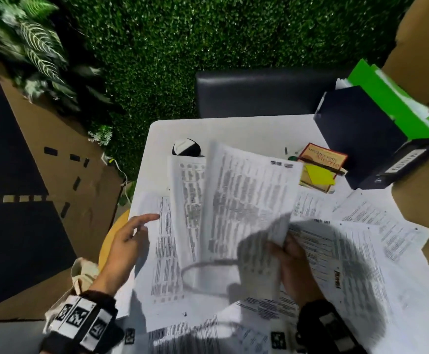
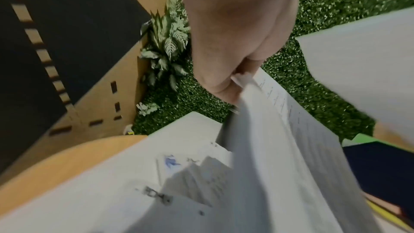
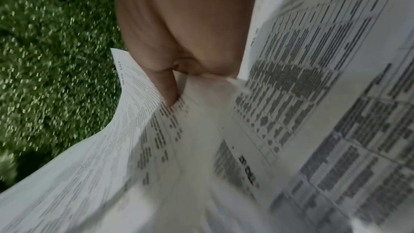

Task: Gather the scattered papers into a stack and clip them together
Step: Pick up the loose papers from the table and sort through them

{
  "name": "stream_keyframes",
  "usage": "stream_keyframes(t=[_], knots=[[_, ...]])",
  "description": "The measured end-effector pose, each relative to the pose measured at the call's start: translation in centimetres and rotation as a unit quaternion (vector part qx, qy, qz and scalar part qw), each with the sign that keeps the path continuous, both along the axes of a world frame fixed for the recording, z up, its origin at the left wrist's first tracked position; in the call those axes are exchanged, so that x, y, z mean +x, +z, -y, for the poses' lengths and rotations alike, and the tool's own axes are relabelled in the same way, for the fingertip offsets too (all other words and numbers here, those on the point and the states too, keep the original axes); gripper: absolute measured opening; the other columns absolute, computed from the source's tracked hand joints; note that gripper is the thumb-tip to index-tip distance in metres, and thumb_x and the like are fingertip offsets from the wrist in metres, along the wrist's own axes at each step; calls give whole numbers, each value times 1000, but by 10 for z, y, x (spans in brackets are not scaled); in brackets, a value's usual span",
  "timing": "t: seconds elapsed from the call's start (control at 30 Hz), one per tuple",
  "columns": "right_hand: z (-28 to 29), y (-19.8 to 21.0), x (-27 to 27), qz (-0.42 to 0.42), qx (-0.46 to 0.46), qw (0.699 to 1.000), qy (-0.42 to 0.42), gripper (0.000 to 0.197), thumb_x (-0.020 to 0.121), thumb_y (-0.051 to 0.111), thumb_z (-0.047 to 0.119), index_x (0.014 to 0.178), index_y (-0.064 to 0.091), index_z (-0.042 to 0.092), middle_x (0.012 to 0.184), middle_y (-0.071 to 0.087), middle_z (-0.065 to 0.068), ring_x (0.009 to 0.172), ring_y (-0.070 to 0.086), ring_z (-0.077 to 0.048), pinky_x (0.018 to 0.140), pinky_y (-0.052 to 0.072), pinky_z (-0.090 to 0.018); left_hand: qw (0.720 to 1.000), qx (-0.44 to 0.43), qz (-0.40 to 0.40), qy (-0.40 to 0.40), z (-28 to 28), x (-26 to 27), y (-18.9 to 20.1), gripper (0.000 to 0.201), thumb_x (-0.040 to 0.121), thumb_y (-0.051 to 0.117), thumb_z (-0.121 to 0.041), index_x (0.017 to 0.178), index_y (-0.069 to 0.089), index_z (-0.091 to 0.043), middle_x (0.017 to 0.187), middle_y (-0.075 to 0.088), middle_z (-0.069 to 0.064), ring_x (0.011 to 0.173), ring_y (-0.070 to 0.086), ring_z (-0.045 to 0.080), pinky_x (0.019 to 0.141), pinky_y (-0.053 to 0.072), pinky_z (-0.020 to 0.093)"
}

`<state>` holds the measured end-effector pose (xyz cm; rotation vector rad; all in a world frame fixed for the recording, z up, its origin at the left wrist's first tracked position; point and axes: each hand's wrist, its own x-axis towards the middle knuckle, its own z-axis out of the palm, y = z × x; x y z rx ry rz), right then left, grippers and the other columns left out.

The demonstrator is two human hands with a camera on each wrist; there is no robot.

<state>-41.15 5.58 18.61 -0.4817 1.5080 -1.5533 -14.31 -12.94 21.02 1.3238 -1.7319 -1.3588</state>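
Note:
Printed sheets lie scattered over the white table [image 1: 234,129]. My right hand [image 1: 292,261] grips a fanned bunch of papers [image 1: 246,200] by the lower corner and holds them raised over the table. In the right wrist view the thumb and fingers [image 3: 170,86] pinch those papers [image 3: 313,112]. My left hand [image 1: 131,233] is at the table's left edge, on a sheet [image 1: 165,241] lying there. In the left wrist view this hand [image 2: 235,42] pinches the sheet's edge [image 2: 268,130]. A small dark blurred object [image 2: 156,196] lies on the table there; I cannot tell what it is.
A black-and-white ball [image 1: 186,148] sits at the back of the table. A book [image 1: 323,158] with yellow notes [image 1: 319,175], a dark binder [image 1: 361,134] and a green folder [image 1: 397,98] stand back right. A dark chair back [image 1: 259,90] is behind; cardboard [image 1: 425,187] is to the right.

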Motion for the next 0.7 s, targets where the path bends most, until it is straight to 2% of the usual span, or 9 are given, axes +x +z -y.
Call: stream_keyframes(t=[0.03,0.07,0.17,0.23,0.3,0.4,0.5,0.6,0.7], knots=[[3,-1,9,-5,9,1000,14,16,85,57,8,100,62,5,93,71,-16,85,69,-29,68,58,-34,999,30,-35,-7,-3,-9,4,26,96,55,-22,110,65,-2,68,63,12,66,62,24,81,45,58],[5,-4,17,-17,17,999,27,16,88,56,13,98,59,1,91,69,-18,83,67,-30,67,57,-32,993,84,-79,-17,-6,-15,6,48,90,58,-42,113,63,-1,68,64,6,64,60,21,71,45,50],[10,-6,36,-40,29,998,46,46,78,60,39,99,55,0,90,61,-9,86,59,-23,74,54,-23,945,236,-221,-41,-15,-25,2,58,92,45,-61,137,53,-26,135,61,1,126,53,21,105,36,46],[12,-9,45,-23,43,998,40,52,78,60,41,118,52,9,116,58,-6,108,55,-21,94,45,-30,928,285,-238,-36,-21,-22,-9,72,82,54,-70,139,52,-27,145,52,6,135,46,26,113,29,51],[11,-16,47,-25,73,996,38,52,77,58,44,115,53,8,118,58,-9,111,55,-21,94,42,-30,930,307,-203,-10,-29,-22,-15,78,64,72,-69,122,65,-18,136,60,12,127,54,27,108,38,49],[4,-22,45,-30,98,994,50,43,71,66,46,90,52,10,88,52,2,84,53,-14,91,45,-37,950,275,-147,10,-41,-21,-24,49,63,81,-27,104,70,-1,109,74,14,101,71,25,85,56,36],[-5,-26,39,-15,103,992,69,83,65,72,51,132,40,13,122,44,-1,104,55,-11,108,35,-48,950,272,-153,4,-43,-12,-34,73,65,83,-19,131,56,-8,123,69,12,115,64,32,92,54,43],[-5,-15,35,-52,97,988,104,69,76,66,31,135,34,17,142,37,-8,129,43,-23,114,26,-53,936,313,-156,48,-45,-5,-40,86,79,75,-17,148,27,-35,136,60,0,122,59,22,98,50,45],[4,-11,31,-39,110,985,127,71,86,62,16,144,22,7,154,24,-12,143,21,-30,117,15,-44,912,391,-127,-12,-64,-4,-40,78,68,82,-36,135,51,-12,124,69,5,110,67,20,90,55,38]])
